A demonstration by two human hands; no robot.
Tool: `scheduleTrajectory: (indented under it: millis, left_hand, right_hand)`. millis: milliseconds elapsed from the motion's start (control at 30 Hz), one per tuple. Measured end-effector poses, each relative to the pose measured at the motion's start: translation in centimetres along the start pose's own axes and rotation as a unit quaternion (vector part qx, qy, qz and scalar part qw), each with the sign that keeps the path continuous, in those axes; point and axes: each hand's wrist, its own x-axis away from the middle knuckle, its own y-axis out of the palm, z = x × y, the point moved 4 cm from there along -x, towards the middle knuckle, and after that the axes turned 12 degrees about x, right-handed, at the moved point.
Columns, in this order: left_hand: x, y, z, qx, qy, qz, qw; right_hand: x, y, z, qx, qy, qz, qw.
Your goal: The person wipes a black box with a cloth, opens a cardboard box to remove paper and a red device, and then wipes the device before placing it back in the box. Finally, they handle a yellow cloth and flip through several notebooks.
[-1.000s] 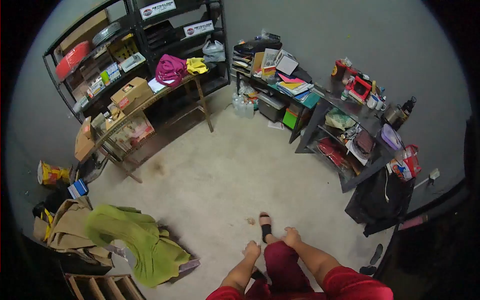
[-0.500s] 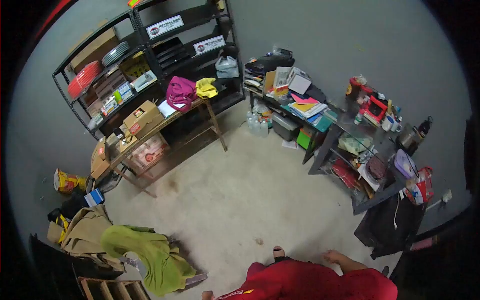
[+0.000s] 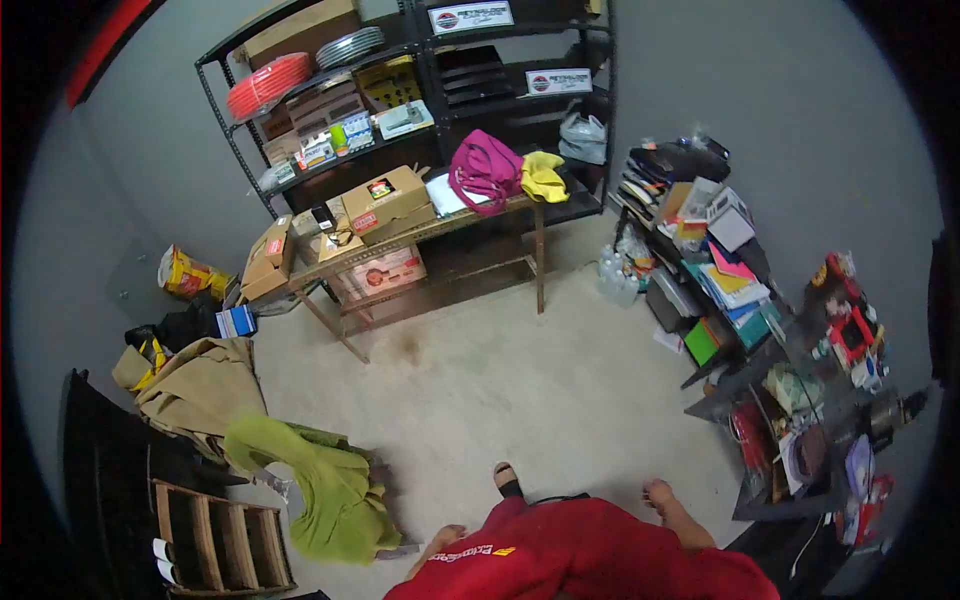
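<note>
**Green cloth point(image 3: 345, 495) near the left hand point(image 3: 448, 536)**

At the far left, a slatted wooden rack point(image 3: 207, 540) sits low in a corner. Above it lies a heap of tan cloth point(image 3: 205, 385), with a yellow bag point(image 3: 188, 273) and a blue box point(image 3: 237, 321) behind. Next comes the green cloth, draped over what looks like a chair on the floor point(image 3: 450, 400). A coil of red hose point(image 3: 268, 87) lies on the tall black shelf point(image 3: 428, 100) at the back. In front of that shelf, a counter point(image 3: 480, 219) carries cardboard boxes point(image 3: 390, 205), a purple bag point(image 3: 485, 170) and a yellow cloth point(image 3: 543, 177).

The left hand hangs low, just right of the green cloth and apart from it — I cannot tell how wide its fingers stand. One sandalled foot point(image 3: 505, 475) shows ahead of the red shirt point(image 3: 580, 550). Clear bottles point(image 3: 617, 275) stand on the floor further back. The right hand point(image 3: 658, 493) is out to the side over the floor, its fingers seemingly bent — whether wide or narrow, I cannot tell. Nearest to it is the grey cabinet point(image 3: 735, 390) at the right, with papers point(image 3: 735, 285) piled on the furniture behind it.
</note>
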Motion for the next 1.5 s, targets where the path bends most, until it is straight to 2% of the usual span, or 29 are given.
scheduleTrajectory:
  millis: [33, 67, 133, 167, 267, 333, 367, 400, 467, 533, 600, 667, 733, 767, 933, 1033, 1067, 1133, 1233, 1300, 1367, 1400, 1467, 1500]
  left_hand:
    - [-0.9, -2.6, 0.5, -0.062, -0.024, 0.012, 0.998]
    - [-1.6, -5.1, 0.8, -0.124, -0.046, 0.019, 0.991]
    - [-3.3, -9.8, 2.8, -0.200, -0.068, 0.032, 0.977]
    - [-4.3, -11.9, 4.4, -0.216, -0.071, 0.040, 0.973]
    - [-7.3, -16.8, 9.9, -0.150, -0.064, 0.058, 0.985]
    - [-9.7, -18.6, 13.4, -0.091, -0.105, 0.056, 0.989]
    - [-10.7, -18.7, 15.7, 0.022, -0.066, 0.109, 0.992]
    - [-10.7, -18.4, 18.3, 0.147, -0.025, 0.160, 0.976]
    - [-9.9, -15.5, 24.5, 0.116, -0.019, 0.135, 0.984]
    - [-11.0, -13.2, 27.5, 0.140, 0.026, 0.087, 0.986]
    - [-13.2, -11.3, 28.7, 0.127, 0.007, 0.067, 0.990]
    - [-15.1, -9.4, 29.9, 0.021, 0.097, 0.029, 0.995]
    - [-16.5, -7.9, 31.1, -0.046, 0.095, -0.001, 0.994]
    - [-17.2, -7.2, 31.4, -0.069, 0.081, -0.016, 0.994]
    - [-21.6, -5.7, 35.9, -0.072, 0.020, -0.051, 0.996]
    - [-24.5, -5.1, 39.5, -0.040, -0.012, -0.061, 0.997]
    - [-25.9, -4.9, 40.9, -0.024, -0.021, -0.068, 0.997]
    - [-29.4, -4.4, 43.3, 0.022, -0.041, -0.087, 0.995]
    - [-35.7, -3.3, 46.5, 0.104, -0.076, -0.131, 0.983]
    - [-39.2, -1.2, 49.8, 0.145, -0.100, -0.147, 0.973]
    - [-39.5, 2.3, 56.6, 0.052, -0.052, -0.098, 0.993]
    - [-35.3, 6.2, 63.2, 0.003, -0.032, -0.070, 0.997]
    - [-37.6, 10.9, 69.6, -0.043, -0.008, -0.113, 0.993]
    - [-38.1, 13.6, 73.1, -0.064, 0.029, -0.142, 0.987]
  right_hand:
    - [0.6, 0.6, -3.7, -0.088, -0.017, 0.007, 0.996]
    - [-0.2, 1.1, -5.8, -0.080, -0.019, 0.004, 0.997]
    - [-3.2, 3.7, -11.0, 0.002, -0.132, -0.048, 0.990]
    - [-4.5, 4.0, -13.3, -0.011, -0.134, -0.040, 0.990]
    - [-5.4, 4.4, -15.1, 0.135, -0.186, 0.014, 0.973]
    - [-1.5, 2.2, -17.9, 0.144, -0.153, -0.007, 0.978]
    - [-2.1, 2.1, -16.6, 0.085, -0.079, 0.017, 0.993]
    - [-2.9, 1.6, -15.5, 0.053, -0.037, 0.028, 0.998]
    - [-3.9, 0.8, -12.4, 0.026, 0.021, 0.034, 0.999]
    - [-5.5, 0.2, -9.3, 0.019, 0.074, 0.027, 0.997]
    - [-7.2, -0.2, -6.5, 0.018, 0.118, 0.011, 0.993]
    - [-8.9, -0.8, -5.2, 0.028, 0.130, -0.009, 0.991]
    - [-10.5, -1.3, -5.1, 0.020, 0.125, -0.019, 0.992]
    - [-10.5, -1.6, -5.1, -0.047, 0.195, -0.018, 0.980]
    - [-15.4, -5.6, -8.9, -0.026, 0.163, -0.025, 0.986]
    - [-17.0, -9.8, -13.3, -0.132, 0.073, 0.082, 0.985]
    - [-17.5, -11.6, -15.0, -0.138, 0.074, 0.088, 0.984]
    - [-18.4, -14.3, -18.1, -0.118, 0.021, 0.106, 0.987]
    - [-18.7, -15.2, -21.0, -0.098, -0.044, 0.129, 0.986]
    - [-18.8, -15.9, -22.7, -0.168, -0.021, 0.154, 0.973]
    - [-18.7, -17.1, -23.9, -0.229, 0.002, 0.176, 0.957]
    - [-18.8, -17.6, -24.6, -0.197, 0.003, 0.175, 0.965]
    - [-18.9, -18.9, -25.6, -0.168, 0.007, 0.176, 0.970]
    - [-18.9, -19.5, -26.0, -0.171, -0.031, 0.206, 0.963]
